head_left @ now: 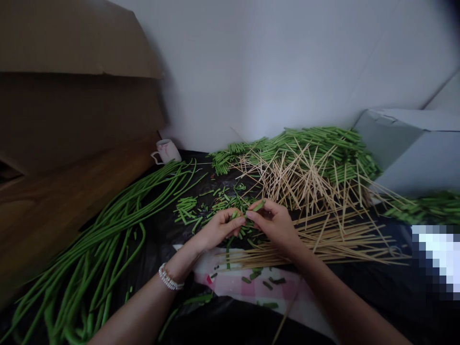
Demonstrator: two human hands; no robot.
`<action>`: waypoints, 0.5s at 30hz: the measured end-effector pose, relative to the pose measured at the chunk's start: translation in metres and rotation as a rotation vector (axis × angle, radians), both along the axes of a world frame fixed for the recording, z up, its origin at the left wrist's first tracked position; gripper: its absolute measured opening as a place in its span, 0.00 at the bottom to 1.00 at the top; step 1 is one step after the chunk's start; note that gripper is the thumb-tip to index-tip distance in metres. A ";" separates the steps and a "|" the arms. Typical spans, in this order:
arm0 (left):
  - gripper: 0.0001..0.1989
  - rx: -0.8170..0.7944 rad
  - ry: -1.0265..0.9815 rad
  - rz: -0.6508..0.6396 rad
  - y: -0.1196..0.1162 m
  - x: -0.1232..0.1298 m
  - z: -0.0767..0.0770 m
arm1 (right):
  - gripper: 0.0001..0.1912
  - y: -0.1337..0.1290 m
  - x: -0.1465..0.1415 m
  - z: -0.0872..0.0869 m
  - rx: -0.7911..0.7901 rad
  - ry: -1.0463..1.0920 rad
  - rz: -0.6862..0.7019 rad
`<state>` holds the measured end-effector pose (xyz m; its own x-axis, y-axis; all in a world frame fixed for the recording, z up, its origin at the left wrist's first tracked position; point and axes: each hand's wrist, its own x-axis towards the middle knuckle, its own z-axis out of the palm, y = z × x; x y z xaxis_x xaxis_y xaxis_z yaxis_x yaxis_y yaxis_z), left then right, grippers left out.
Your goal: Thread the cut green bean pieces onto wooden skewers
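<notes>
My left hand (224, 227) and my right hand (271, 220) meet near the middle of the view, fingertips almost touching. The left fingers are pinched on a short green bean piece (235, 214). Between my right thumb and fingers is another green bean piece (258, 206). Short cut bean pieces (187, 207) lie scattered just beyond and left of the hands. Thin wooden sticks (345, 237) spread to the right, partly behind my right hand and forearm. Below the hands, a pink and white checked cloth (247, 282) carries several loose green pieces.
Long green beans (104, 235) cover the left side. A white mug (167, 151) stands behind them, near a large cardboard box (79, 100). Cut beans (319, 143) are heaped against the wall, with tangled sticks (298, 177) in front. A pale box (413, 148) is at right.
</notes>
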<state>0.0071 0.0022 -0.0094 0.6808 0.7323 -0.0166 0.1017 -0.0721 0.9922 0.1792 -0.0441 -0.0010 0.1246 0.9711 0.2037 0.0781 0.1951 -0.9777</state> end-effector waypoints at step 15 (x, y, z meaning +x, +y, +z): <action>0.16 -0.482 -0.455 0.306 -0.010 0.021 -0.005 | 0.07 -0.009 -0.009 -0.007 0.531 -0.605 -0.197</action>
